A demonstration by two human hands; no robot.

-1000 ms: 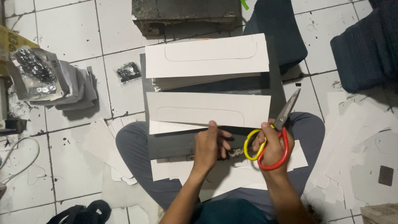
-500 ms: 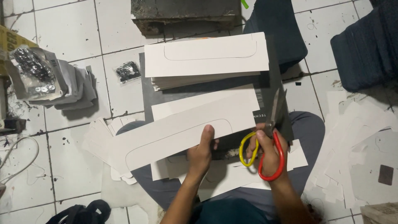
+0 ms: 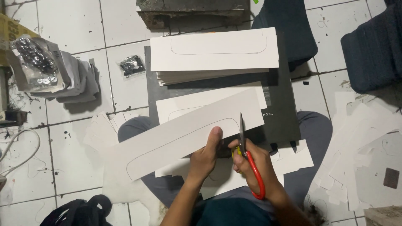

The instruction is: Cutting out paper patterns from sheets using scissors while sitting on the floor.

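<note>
While the white card strip (image 3: 184,140), pencil-outlined and tilted, lies across the lap over the black board (image 3: 284,104), left hand (image 3: 205,159) pinches its edge, right hand (image 3: 251,163) closed around red scissors (image 3: 251,163).

1. Single view: head-worn camera, looking almost straight down.
2. Faces the tiled floor (image 3: 75,138) and the wearer's lap; the top of the frame is farthest from the body.
3. Close range: hands (image 3: 205,157) at lower centre, forearms entering from the bottom edge.
4. No second view, so nothing shared.
</note>
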